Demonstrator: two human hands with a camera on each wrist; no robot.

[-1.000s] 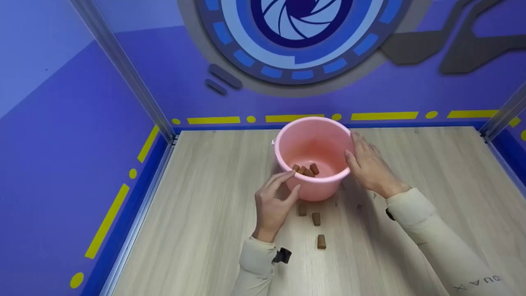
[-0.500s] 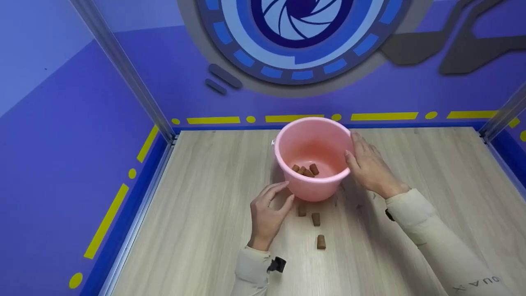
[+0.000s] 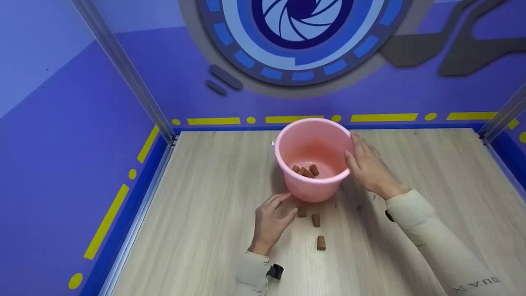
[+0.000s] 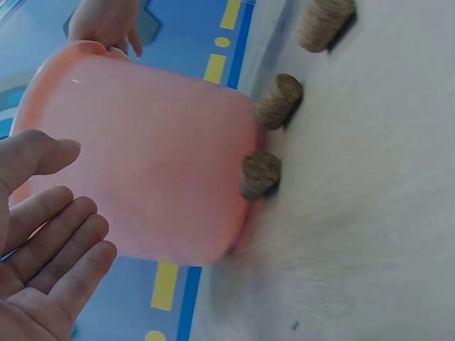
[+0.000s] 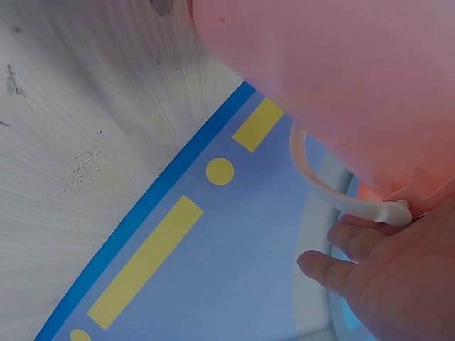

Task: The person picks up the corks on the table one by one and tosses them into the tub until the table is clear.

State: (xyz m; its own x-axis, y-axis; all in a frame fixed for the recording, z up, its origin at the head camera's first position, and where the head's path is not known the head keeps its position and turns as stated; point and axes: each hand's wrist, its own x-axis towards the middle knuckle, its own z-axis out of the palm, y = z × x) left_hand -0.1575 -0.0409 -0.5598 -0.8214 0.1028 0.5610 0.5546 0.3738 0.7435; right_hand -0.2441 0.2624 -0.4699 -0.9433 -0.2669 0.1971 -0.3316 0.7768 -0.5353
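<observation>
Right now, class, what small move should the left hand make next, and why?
Probably the left hand should lower and pinch the nearest cork, beside the pink bucket. Its fingers are open and hold nothing, that cork lies just past the thumb, other corks already sit inside, and the right hand holds the bucket's rim.

So the tabletop (image 3: 197, 213) is pale wood-grain stuff, kinda scuffed to the right of the pink bucket (image 3: 314, 191) sitting toward its back edge, with three little brown corks (image 3: 315, 220) strung out in front in a loose line, the closest right by the bucket's base.
</observation>
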